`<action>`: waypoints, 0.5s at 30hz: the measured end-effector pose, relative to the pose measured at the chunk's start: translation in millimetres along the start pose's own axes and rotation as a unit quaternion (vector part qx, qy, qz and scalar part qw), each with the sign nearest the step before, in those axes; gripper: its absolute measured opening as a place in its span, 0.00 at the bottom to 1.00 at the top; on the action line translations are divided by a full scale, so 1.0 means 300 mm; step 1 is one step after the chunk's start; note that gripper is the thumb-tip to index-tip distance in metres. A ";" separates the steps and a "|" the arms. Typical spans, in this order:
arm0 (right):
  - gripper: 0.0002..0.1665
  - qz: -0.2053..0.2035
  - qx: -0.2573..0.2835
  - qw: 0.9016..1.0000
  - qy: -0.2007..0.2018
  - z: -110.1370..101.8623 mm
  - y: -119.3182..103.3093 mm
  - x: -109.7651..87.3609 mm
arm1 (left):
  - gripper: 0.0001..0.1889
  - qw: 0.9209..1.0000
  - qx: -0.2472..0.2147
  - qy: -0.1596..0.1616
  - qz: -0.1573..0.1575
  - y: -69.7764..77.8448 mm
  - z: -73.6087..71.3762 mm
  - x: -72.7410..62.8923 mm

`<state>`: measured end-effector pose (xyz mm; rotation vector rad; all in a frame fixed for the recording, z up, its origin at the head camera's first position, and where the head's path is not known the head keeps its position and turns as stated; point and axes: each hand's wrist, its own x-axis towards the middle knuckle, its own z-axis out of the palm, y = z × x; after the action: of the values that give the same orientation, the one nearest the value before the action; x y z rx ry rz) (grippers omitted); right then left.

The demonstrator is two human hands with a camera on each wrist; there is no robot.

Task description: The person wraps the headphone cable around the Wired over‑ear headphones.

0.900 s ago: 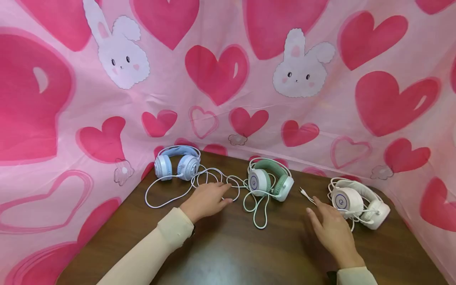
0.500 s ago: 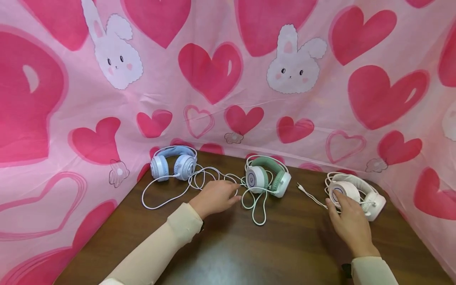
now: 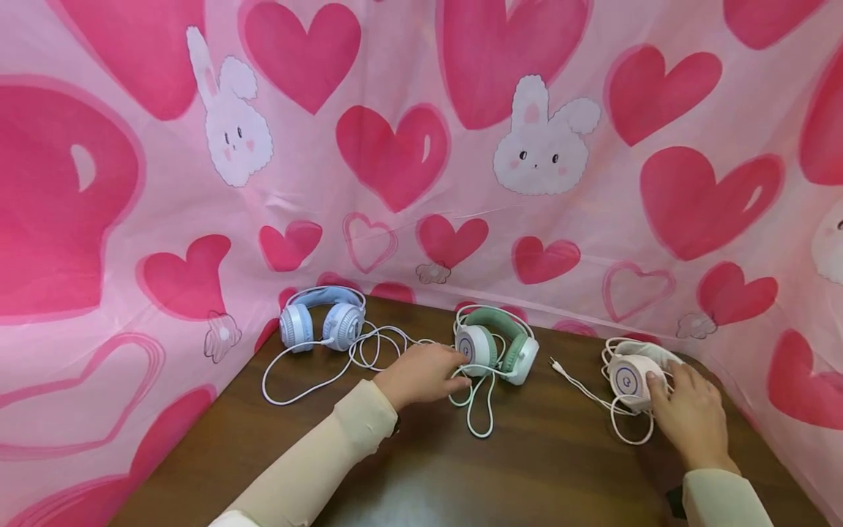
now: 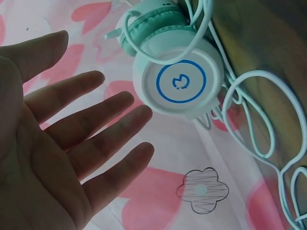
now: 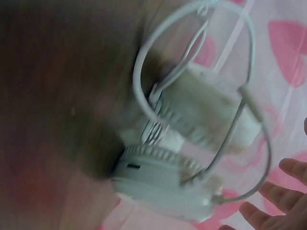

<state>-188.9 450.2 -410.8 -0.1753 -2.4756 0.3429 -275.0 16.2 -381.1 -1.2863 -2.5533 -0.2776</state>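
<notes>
My left hand (image 3: 424,375) reaches to the left side of the green-and-white headphones (image 3: 476,351). Its fingers are spread and hold nothing in the left wrist view, beside the round ear cup (image 4: 181,81). Over at the right, my right hand (image 3: 694,421) overlaps the far ear cup of the white headphones (image 3: 627,382), hiding much of it. In the right wrist view, the fingers (image 5: 278,194) lie extended beside these headphones (image 5: 163,184), near their looped cable. The white headphones' cable ends in a plug (image 3: 555,364) on the table.
Blue headphones (image 3: 344,326) stand at the back left, their white cable (image 3: 290,400) looping over the brown table (image 3: 514,468). Green headphones' cable (image 3: 489,424) loops toward the front. A pink cloth (image 3: 395,66) with hearts and rabbits walls the table's back and sides.
My left hand has moved right, from the blue headphones' cable to the green headphones. My right hand has moved right, from beside the plug to the white headphones' far ear cup.
</notes>
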 end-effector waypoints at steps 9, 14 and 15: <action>0.37 0.112 -0.002 0.990 -0.082 -0.011 0.134 0.083 | 0.14 1.000 -0.007 0.015 0.004 -0.007 0.005 0.022; 0.49 0.208 0.078 0.963 -0.151 -0.027 0.177 0.120 | 0.21 0.999 -0.025 0.026 0.039 -0.005 0.022 0.030; 0.51 0.226 0.105 0.955 -0.160 -0.027 0.184 0.125 | 0.22 0.998 -0.027 0.026 0.046 -0.004 0.025 0.031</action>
<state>-211.5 512.4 -399.0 -0.6449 -2.6728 0.8855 -282.5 24.7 -385.1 -1.3921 -2.4516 -0.3601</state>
